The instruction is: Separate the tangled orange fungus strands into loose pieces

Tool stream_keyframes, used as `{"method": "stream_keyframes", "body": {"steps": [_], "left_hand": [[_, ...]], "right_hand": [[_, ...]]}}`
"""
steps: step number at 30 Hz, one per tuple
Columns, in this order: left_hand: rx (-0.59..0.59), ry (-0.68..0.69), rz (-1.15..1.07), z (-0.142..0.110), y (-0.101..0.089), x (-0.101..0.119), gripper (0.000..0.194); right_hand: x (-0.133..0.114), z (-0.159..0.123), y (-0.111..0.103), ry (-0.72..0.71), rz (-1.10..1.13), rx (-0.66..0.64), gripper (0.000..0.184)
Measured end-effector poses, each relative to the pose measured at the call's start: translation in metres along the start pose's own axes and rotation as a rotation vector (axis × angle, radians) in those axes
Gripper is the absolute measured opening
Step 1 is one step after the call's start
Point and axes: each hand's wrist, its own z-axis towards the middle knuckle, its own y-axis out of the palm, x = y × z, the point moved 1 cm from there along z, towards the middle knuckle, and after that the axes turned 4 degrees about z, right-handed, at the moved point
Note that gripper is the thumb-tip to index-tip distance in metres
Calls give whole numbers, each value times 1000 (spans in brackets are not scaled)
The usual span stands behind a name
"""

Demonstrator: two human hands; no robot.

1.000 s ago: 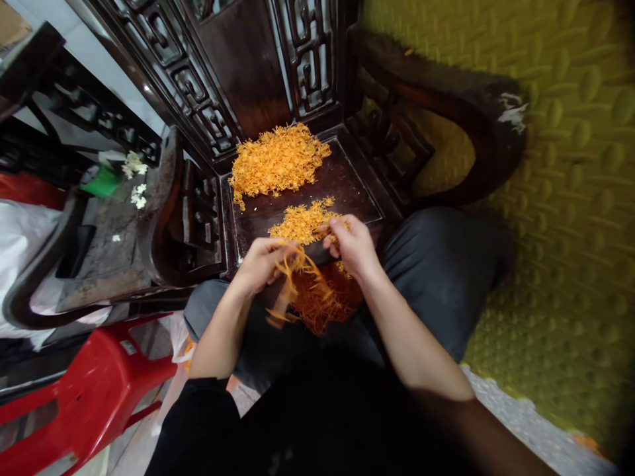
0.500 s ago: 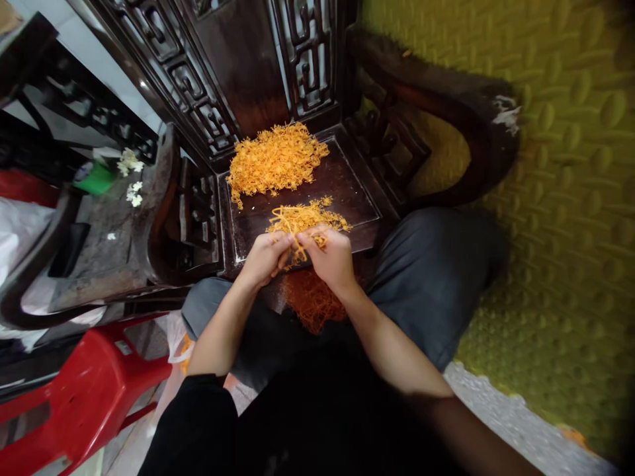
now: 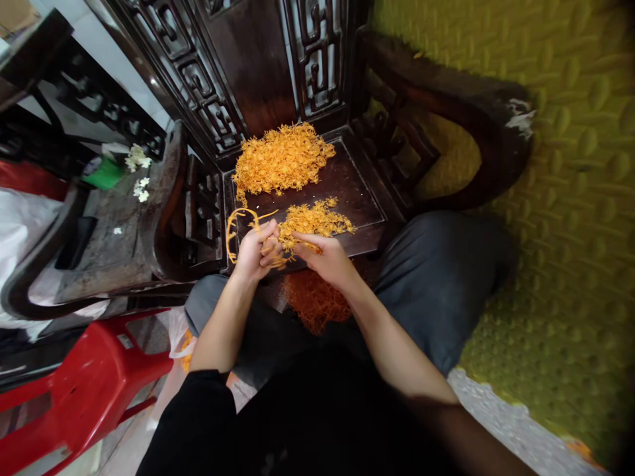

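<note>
My left hand (image 3: 258,251) is closed around a yellow-orange branched strand (image 3: 231,231), which looks like plastic. One length of it loops out to the left above the fingers. Close on the right is my right hand (image 3: 327,256), its fingers stretched toward the left one, with some yellow-orange pieces between thumb and fingers. Just beyond both hands, a small pile of yellow-orange pieces (image 3: 317,218) lies on the dark wooden chair seat (image 3: 354,178). A larger pile of the same pieces (image 3: 285,158) sits farther back on the seat. Below the hands is a reddish-orange tangle of strands (image 3: 315,301).
Carved chair armrests stand at the left (image 3: 171,205) and right (image 3: 496,139). Beyond the left one, a wooden surface bears a green roll (image 3: 103,172) and white flowers (image 3: 141,188). A red plastic stool (image 3: 94,370) is at lower left, a yellow-green textured mat (image 3: 570,264) at right.
The hands have moved slightly apart. The strand's looped length now extends left past my left hand; before, it was between both hands. The view has shifted a little.
</note>
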Motion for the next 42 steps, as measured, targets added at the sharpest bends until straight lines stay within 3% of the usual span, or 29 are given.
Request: {"method": "stream_keyframes", "body": {"steps": [2,6,8,10,14,16,17,21,25,29,31,32,34,36,39,42], "left_hand": [[7,21,15,1,-2,1,30],[243,228,-61,3,-26,21,34],[305,298,7,0,-36,29,34],[179,231,299,-6,-36,27,33],[-407,-37,1338,-16,-10,-20,31],[-519,-163,1819,-17,1,-56,37],[-511,-218,1898,-15,5,-73,42],[-488,-260,1969,-5,8,-128,64],[-523,-184,1940,1,4,-151,76],[-503,-44,1899,-1,9,-149,84],[-495,48,1859,-3,11,-132,82],[-480,101,1821,-2,11,-118,72],[-379,208,1714,6,4,-79,42],[-131,275,1575,25,-11,-31,29],[441,312,1449,70,-46,36,32],[840,308,1392,120,-81,72,49]], "right_hand": [[-5,-1,4,-75,-94,24,26],[-5,-6,-17,-181,-171,421,34],[3,-1,-36,-167,-138,509,32],[12,13,-54,-134,-160,455,28],[20,56,-76,-65,-351,390,27],[18,77,-76,-66,-522,382,31],[17,85,-73,-81,-622,352,31],[25,97,-42,-175,-999,46,38],[47,87,-21,-204,-1277,-261,52],[53,85,-27,-171,-1336,-376,69],[50,88,-33,-138,-1308,-379,81],[50,89,-35,-121,-1298,-389,84],[51,90,-38,-88,-1301,-439,84],[53,90,-39,-63,-1325,-497,81],[46,89,-39,-105,-1344,-512,90],[22,96,-32,-272,-1321,-418,99]]}}
